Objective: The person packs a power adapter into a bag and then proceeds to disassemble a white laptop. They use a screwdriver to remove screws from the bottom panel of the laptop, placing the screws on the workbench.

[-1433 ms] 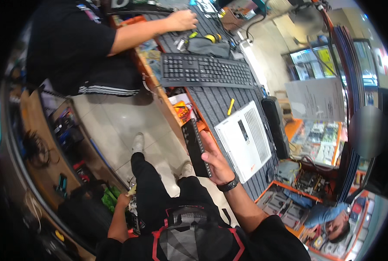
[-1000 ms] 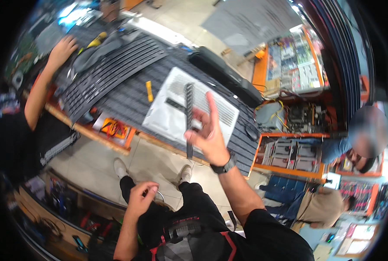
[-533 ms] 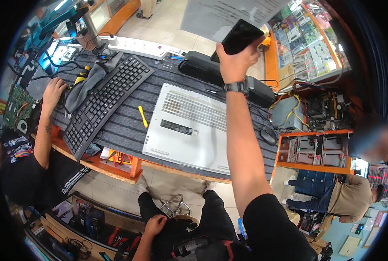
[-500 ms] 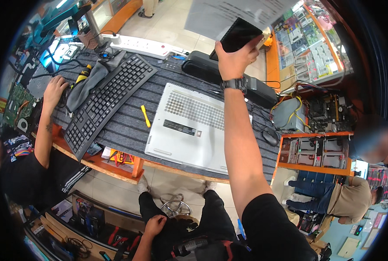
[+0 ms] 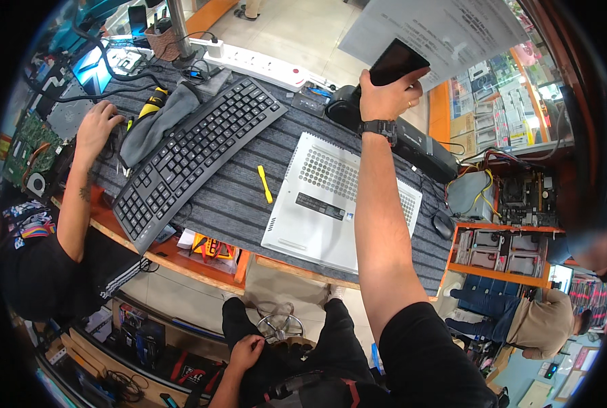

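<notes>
At the far side of the bench, my right hand [image 5: 385, 102] is raised and closed round a dark-screened smartphone [image 5: 400, 62]. A black watch sits on that wrist, and my forearm crosses above a silver laptop [image 5: 294, 228]. The laptop lies with its vented underside up on the grey striped mat [image 5: 228, 221]. Low in the view, my left hand [image 5: 247, 351] rests on my thigh, fingers curled in, and no object shows in it. A yellow pry tool [image 5: 265, 184] lies just left of the laptop.
A black keyboard [image 5: 198, 160] slants across the mat. A co-worker's hand [image 5: 98, 132] rests by cables at left. A black speaker bar [image 5: 426, 149], white power strip [image 5: 256, 64] and hanging printed sheet [image 5: 439, 34] line the back. A mouse [image 5: 443, 226] sits at right.
The view has swung left, so the bench things sit farther right in it. My right hand still holds the smartphone, which now looks tilted flatter. My left hand stays on my thigh.
</notes>
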`<state>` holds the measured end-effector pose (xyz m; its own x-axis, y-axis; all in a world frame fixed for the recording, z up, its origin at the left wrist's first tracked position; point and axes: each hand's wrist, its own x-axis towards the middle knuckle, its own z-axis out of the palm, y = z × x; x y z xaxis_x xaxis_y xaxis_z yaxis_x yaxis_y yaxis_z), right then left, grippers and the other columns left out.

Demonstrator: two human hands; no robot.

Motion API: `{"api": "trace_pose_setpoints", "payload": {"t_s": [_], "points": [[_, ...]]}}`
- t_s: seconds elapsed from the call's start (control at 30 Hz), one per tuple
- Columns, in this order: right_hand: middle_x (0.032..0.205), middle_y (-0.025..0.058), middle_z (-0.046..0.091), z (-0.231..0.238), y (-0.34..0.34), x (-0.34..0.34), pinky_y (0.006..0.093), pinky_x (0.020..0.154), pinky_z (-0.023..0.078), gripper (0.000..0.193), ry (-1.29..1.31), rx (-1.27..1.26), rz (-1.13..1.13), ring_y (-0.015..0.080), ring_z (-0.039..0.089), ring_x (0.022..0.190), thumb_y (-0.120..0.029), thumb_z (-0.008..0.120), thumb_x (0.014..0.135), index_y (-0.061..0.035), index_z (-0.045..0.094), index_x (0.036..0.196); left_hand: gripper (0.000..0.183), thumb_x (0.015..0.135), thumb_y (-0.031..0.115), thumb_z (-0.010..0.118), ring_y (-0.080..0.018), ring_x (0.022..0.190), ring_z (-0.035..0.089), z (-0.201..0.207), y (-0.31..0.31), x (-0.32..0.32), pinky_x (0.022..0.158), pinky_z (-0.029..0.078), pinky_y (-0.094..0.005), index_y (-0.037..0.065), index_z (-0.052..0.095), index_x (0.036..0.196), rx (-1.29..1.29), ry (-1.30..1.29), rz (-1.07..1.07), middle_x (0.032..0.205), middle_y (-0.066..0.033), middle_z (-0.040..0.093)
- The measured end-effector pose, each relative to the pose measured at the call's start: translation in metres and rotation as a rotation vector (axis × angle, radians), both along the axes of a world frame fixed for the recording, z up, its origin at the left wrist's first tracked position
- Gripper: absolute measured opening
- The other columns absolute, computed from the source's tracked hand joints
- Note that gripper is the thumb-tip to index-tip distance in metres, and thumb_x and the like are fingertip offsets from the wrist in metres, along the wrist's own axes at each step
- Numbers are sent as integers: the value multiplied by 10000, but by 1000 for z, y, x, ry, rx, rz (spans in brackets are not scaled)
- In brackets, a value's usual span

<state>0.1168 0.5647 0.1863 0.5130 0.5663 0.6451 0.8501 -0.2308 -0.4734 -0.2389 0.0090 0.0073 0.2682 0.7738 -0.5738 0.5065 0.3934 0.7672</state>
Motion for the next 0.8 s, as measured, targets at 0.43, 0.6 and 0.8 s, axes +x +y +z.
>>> {"api": "trace_pose_setpoints", "payload": {"t_s": [0.43,0.6,0.8], "points": [[1354,315,471,15,-68,80,468,1046,403,1067,172,163,286,383,496,1235,-568,715,871,48,190,1566,451,796,396,735,-381,1014,669,-126,-33,75,886,541,-475,41,706,1074,-111,204,-620,1074,-197,689],[1187,94,585,5,-157,123,266,851,486,572,430,93,588,127,570,1008,-208,619,1023,26,387,1491,649,740,393,815,-400,1162,626,-169,-69,125,950,517,-580,67,619,1266,-160,340,-875,1230,-199,639],[671,-73,418,-52,-326,170,225,539,278,272,413,-321,314,17,354,603,-195,516,1064,-15,662,922,506,795,288,787,-362,1117,663,-187,-102,154,917,546,-519,93,606,1224,-321,380,-950,1231,-151,655]]}}
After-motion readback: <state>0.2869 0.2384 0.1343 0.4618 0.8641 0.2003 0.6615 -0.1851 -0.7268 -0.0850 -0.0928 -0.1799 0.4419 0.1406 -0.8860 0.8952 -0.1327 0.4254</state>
